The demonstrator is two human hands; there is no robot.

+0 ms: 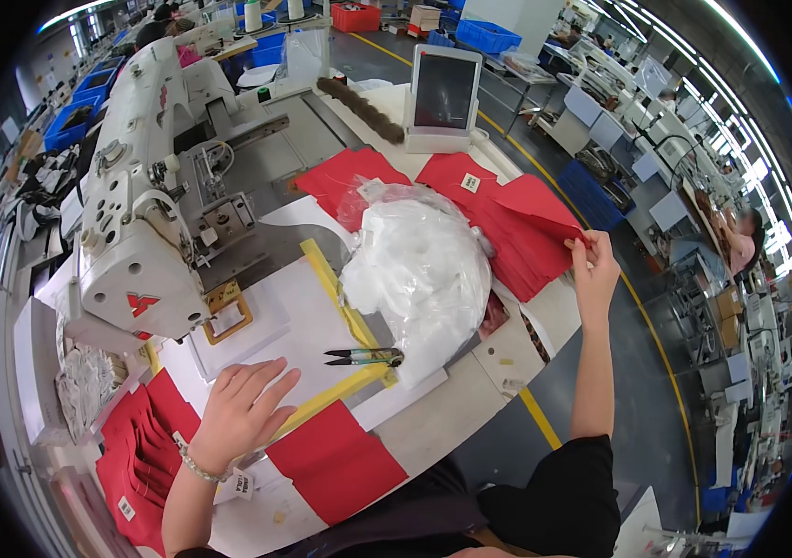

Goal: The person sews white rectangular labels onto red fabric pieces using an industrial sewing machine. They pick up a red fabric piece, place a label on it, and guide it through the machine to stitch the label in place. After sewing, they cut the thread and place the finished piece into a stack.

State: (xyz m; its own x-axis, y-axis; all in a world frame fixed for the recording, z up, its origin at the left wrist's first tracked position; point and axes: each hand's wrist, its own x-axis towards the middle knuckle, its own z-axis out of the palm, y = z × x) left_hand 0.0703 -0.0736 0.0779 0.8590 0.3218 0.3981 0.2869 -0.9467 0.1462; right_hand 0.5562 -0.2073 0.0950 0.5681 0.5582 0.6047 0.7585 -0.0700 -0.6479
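Note:
My right hand (594, 272) pinches the corner of a red fabric piece (534, 209) on the stack at the right, and that edge is lifted. My left hand (245, 409) has its fingers spread and holds nothing. It hovers over the near left part of a white sheet (298, 307) edged with yellow tape. Close to its wrist lies a pile of red fabric pieces (140, 456) with white labels. A single red fabric piece (336, 460) rests on the table's near edge. Thread snips (363, 356) lie beside a clear plastic bag (424, 270) full of white material.
A large white sewing machine (131, 205) stands at the left, above a small yellow-brown frame (229, 319). Behind the bag is a control screen (443, 88). More red fabric (345, 181) lies at the bag's far side. The table edge (508, 372) curves past on the right.

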